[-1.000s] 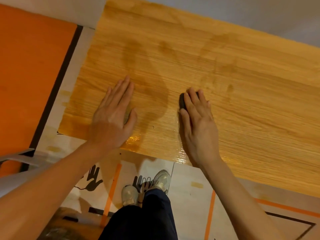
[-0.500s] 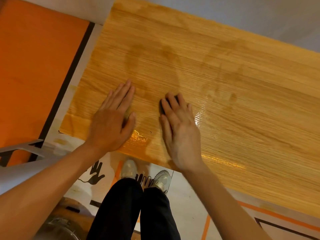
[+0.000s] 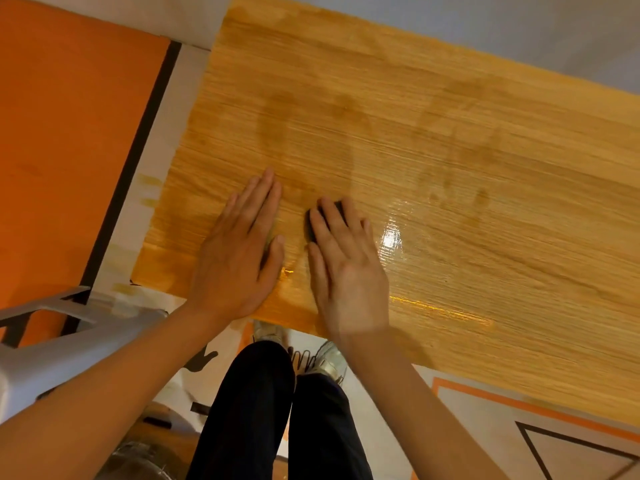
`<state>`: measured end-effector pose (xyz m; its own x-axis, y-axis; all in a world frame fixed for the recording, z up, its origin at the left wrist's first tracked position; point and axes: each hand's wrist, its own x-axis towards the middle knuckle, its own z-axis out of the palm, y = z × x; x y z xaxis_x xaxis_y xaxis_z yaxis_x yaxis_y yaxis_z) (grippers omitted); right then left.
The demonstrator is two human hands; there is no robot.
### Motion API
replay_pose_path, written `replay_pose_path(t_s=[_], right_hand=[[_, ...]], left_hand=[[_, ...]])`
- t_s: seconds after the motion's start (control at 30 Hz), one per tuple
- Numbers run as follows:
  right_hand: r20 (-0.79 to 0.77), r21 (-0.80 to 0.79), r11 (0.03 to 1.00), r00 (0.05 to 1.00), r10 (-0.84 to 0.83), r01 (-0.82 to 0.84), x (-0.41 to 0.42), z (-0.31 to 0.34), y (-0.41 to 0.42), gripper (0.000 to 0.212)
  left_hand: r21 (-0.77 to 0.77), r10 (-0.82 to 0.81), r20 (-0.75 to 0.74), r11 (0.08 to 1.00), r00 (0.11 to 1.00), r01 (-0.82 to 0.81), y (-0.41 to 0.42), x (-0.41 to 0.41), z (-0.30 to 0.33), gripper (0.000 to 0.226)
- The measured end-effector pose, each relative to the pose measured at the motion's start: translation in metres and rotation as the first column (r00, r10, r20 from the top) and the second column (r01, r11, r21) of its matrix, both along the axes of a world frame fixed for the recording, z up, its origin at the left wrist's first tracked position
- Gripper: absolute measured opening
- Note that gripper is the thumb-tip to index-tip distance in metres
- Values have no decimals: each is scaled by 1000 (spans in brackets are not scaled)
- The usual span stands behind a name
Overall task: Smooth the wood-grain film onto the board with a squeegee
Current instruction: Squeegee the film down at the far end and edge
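Right hand (image 3: 346, 268) slid leftward, squeegee (image 3: 313, 223) beneath, left hand (image 3: 239, 258) flat

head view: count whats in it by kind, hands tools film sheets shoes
hands: 2, left hand and right hand
tools: 1, dark squeegee under the right hand
film sheets: 1, wood-grain film
shoes: 2, shoes
total: 6
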<state>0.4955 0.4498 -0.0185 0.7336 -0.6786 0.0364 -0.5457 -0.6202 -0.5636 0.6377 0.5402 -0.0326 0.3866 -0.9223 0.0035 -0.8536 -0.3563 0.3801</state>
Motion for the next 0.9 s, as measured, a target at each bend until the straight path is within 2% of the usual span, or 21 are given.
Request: replay_pose_path(t_s=[0.1, 0.17, 0.23, 0.33, 0.47, 0.53, 0.6, 0.7, 0.77, 0.9], right_hand=[[-51, 17, 996, 995, 91, -90, -43, 7, 53, 44], [-77, -11, 991, 989, 128, -130, -45, 3, 55, 44], [-73, -28, 997, 995, 74, -76, -18, -1, 33, 42], [-68, -10, 996, 994, -90, 89, 34, 2, -7, 42], [-84, -41, 998, 995, -56, 53, 9, 7, -18, 42], [-93, -71, 986, 983, -157, 150, -32, 8, -20, 42], [-96, -80, 938, 934, -344, 337, -61, 8, -23, 43], [-67, -84, 844, 842, -536, 530, -42, 7, -21, 43], [-48, -103, 868, 869, -492, 486, -3, 4, -14, 40], [-21, -116, 964, 970, -241, 238, 46, -1, -6, 38]], left_hand=[[17, -10, 13, 1000, 1000, 9, 0, 1, 0, 61], [31, -17, 33, 999, 999, 16, 0, 3, 0, 62], [52, -13, 26, 999, 1000, 12, -1, 3, 0, 63], [54, -9, 1, 999, 1000, 8, 0, 2, 1, 63], [38, -22, -75, 999, 997, 25, 2, 2, 3, 63], [0, -30, -147, 1000, 989, 31, 3, 4, 5, 62], [-17, -51, -180, 999, 982, 49, -1, 12, 7, 60], [1, -49, -137, 999, 989, 50, -24, 35, 7, 58], [-30, -42, -107, 999, 993, 39, -44, 49, 5, 55], [-68, -58, -27, 996, 998, 57, -78, 61, -2, 55]])
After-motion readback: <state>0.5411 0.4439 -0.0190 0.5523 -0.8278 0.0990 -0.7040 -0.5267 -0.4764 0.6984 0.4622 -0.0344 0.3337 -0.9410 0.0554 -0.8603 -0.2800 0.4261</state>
